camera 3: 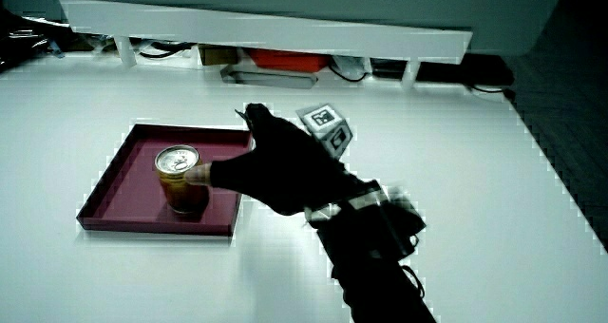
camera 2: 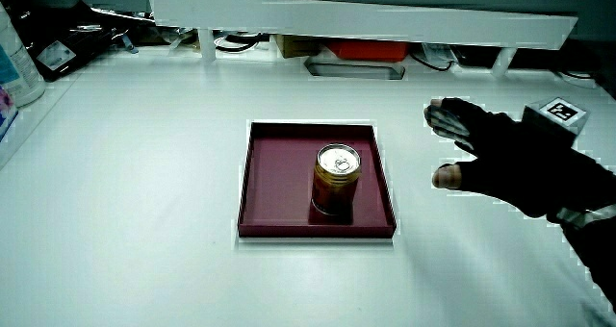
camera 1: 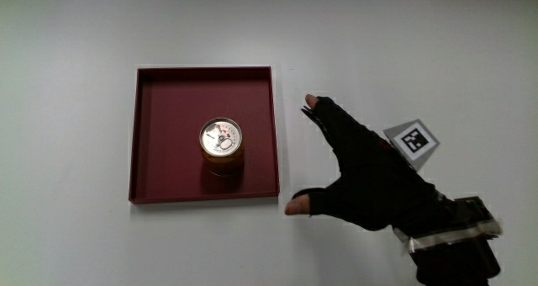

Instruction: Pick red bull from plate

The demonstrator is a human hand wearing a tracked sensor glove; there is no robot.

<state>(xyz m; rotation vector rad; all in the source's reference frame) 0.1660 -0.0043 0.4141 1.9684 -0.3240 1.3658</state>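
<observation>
Reaching beside the tray (camera 1: 271, 135), hand (camera 1: 370, 177) spread wide, empty.

You had almost nothing readable in front of you. The can (camera 1: 222, 143) standing on the dark red plate (camera 1: 160, 118) showed you only its silver lid and pull tab from above, and in both side views its golden wall carried no brand name or lettering that could be made out. The one sign was the black-and-white square pattern on the small cube (camera 1: 414, 141) on the back of the hand (camera 1: 366, 181); it was a coded marker, not letters or numbers. The items along the low partition (camera 2: 366, 19) bore no legible labels.
</observation>
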